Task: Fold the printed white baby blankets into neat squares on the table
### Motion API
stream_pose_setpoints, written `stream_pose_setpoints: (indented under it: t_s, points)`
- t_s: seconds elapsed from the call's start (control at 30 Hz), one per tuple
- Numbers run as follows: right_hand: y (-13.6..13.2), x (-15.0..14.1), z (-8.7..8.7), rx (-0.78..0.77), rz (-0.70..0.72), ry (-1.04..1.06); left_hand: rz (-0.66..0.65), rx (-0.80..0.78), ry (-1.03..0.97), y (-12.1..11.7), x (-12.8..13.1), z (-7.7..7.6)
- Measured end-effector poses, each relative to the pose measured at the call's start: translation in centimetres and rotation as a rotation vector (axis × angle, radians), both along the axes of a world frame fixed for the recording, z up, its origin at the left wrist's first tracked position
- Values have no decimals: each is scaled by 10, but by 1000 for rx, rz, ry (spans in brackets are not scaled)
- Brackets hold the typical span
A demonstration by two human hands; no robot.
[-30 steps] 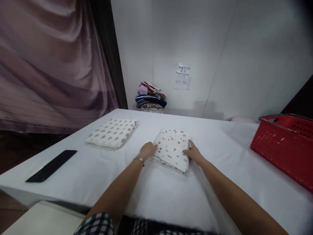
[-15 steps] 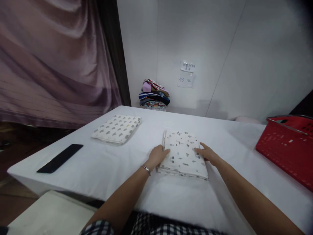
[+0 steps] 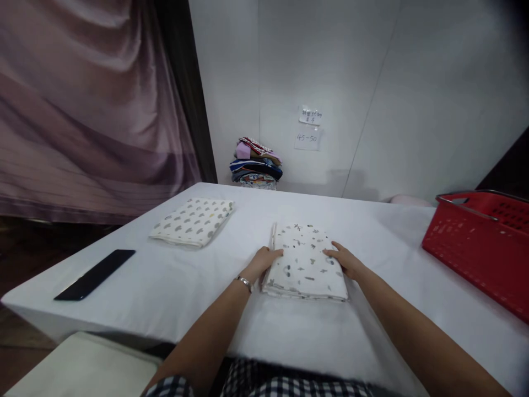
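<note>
Table: a wide table with a white cover (image 3: 397,251) spreads under and around the grip.
Basket: a red plastic basket with holes (image 3: 475,248) sits well to the right of the grip.
Pile: a stack of many-coloured folded cloths (image 3: 256,165) stands past the table, ahead of the grip.
Cloth: a white folded cloth with little grey pictures (image 3: 306,264) lies on the table between both hands.
Other cloth: a white folded cloth with grey blobs (image 3: 194,221) lies left of the grip, farther off.
Slab: a flat black oblong (image 3: 96,274) lies far left of the grip.
Hands: left hand (image 3: 264,261) and right hand (image 3: 346,261) hold the cloth's sides, thumbs on top.
Bracelet: a shiny silver band (image 3: 245,283) circles the left wrist.
</note>
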State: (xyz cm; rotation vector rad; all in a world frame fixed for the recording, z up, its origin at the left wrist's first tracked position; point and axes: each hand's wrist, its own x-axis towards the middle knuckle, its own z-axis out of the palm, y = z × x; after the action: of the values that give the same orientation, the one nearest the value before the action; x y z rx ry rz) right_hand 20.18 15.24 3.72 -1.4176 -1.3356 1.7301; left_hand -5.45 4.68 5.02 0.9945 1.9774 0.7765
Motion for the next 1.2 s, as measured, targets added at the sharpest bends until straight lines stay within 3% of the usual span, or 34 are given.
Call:
stream_pose_setpoints:
  t_s: [0.23,0.43,0.6,0.77,0.9,1.0,1.1,1.2]
  points:
    - [-2,1,3,62,-60,-46,98,86,50,-1,7,-7]
    - [-5,2,2,55,-79,-30,189,149,-270,-4,11,-17]
    - [-6,1,1,45,-84,47,243,192,-298,-1,14,-21]
    - [11,12,-7,280,-126,-124,209,270,-294,-7,30,-32]
    - [22,24,-13,474,18,-474,145,264,-219,-14,38,-36]
    - [15,17,-6,818,130,-724,143,269,-182,-16,38,-36]
    - [-5,-6,3,1066,275,-810,143,285,-171,-16,38,-36]
    - [-26,-28,0,1094,541,-806,126,297,-158,-16,40,-37]
